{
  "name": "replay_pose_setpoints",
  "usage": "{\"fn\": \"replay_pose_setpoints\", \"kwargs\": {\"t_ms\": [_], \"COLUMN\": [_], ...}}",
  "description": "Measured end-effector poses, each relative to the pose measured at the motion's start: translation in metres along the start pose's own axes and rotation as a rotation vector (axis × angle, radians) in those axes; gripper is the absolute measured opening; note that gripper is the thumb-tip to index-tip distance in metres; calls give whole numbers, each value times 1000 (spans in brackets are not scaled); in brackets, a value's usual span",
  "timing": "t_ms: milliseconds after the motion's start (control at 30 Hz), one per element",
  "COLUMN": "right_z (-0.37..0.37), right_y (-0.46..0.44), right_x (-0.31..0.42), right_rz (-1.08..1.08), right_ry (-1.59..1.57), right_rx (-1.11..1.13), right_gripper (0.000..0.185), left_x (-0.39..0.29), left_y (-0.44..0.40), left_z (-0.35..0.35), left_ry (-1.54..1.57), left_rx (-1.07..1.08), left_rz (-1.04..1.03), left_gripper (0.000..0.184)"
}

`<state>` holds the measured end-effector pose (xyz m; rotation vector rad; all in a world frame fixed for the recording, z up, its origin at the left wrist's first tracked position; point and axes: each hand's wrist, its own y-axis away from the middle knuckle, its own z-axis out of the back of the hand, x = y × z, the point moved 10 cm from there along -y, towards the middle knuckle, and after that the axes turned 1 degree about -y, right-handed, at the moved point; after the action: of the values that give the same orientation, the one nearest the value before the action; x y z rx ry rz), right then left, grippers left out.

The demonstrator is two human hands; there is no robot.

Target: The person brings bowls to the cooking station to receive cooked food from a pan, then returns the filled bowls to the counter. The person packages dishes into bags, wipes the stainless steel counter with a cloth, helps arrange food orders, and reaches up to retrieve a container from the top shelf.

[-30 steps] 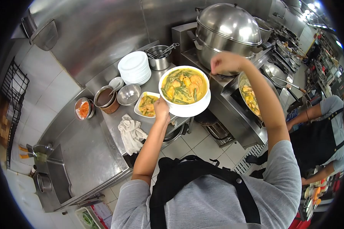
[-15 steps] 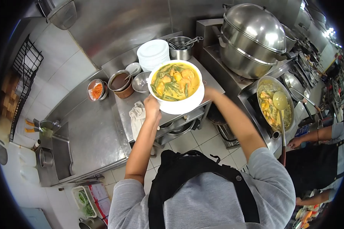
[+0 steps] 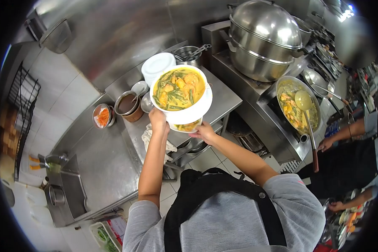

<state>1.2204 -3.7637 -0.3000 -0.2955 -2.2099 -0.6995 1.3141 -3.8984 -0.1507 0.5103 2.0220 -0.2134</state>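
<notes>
A white bowl of yellow curry with shrimp and green beans rests on a white plate. My left hand grips the plate's near left edge, fingers closed. Below it, partly hidden by the plate, is a smaller white dish of the same food. My right hand has its fingers on that dish's right rim. A white cloth lies on the steel counter behind my left forearm.
White plates are stacked behind the bowl, near a sauce pot and a bowl of orange shreds. At right, a ladle rests in a pan near a large steamer. A co-worker's hand shows farther right.
My right hand has come down and left to the small dish's rim. The bowl and plate have shifted slightly left in view. The camera view has also shifted.
</notes>
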Motion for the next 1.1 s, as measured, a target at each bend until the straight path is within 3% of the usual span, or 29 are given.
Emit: {"fn": "replay_pose_setpoints", "kwargs": {"t_ms": [300, 533, 733, 933, 1100], "right_z": [118, 208, 246, 263, 262], "right_y": [173, 333, 461, 591, 694], "right_x": [21, -10, -58, -127, -154], "right_rz": [132, 238, 473, 570, 654], "right_ry": [-96, -194, -394, -486, -547], "right_rx": [-175, -575, -833, -1081, -1210], "right_gripper": [41, 46, 48, 48, 44], "left_x": [46, 100, 157, 197, 220], "left_y": [24, 96, 202, 356, 492], "left_z": [-69, -147, -222, -291, -334], "left_ry": [-115, -128, -136, -167, -182], "left_rx": [172, 452, 683, 1040, 1156], "left_rz": [162, 307, 425, 509, 619], "left_gripper": [22, 18, 17, 21, 20]}}
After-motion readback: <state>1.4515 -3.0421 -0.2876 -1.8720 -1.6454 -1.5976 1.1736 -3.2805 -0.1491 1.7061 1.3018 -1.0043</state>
